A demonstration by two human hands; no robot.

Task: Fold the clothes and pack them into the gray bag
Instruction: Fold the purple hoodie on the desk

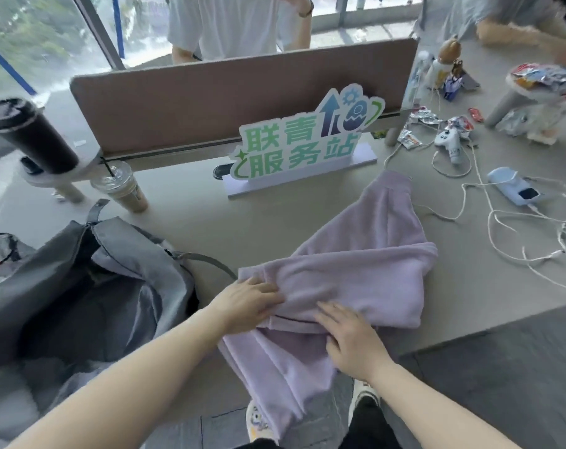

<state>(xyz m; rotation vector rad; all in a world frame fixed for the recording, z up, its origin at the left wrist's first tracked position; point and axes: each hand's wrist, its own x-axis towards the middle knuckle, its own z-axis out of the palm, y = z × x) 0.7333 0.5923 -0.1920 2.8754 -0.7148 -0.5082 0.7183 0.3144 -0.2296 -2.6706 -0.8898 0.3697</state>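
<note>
A lilac fleece garment (356, 254) lies partly folded on the beige table (191, 222), one end hanging over the near edge. My left hand (247, 301) rests on the fold's left end, fingers curled over the cloth. My right hand (353, 338) presses flat on the lower layer near the table edge. The gray bag (81, 286) sits open to the left, its dark inside showing.
An iced coffee cup (121, 186) and a dark tumbler (29, 134) stand at the back left. A green-lettered sign (304, 144) and a brown divider (210, 95) stand behind. White cables (502, 228), a blue device (515, 189), a game controller and wrappers lie to the right. People stand beyond.
</note>
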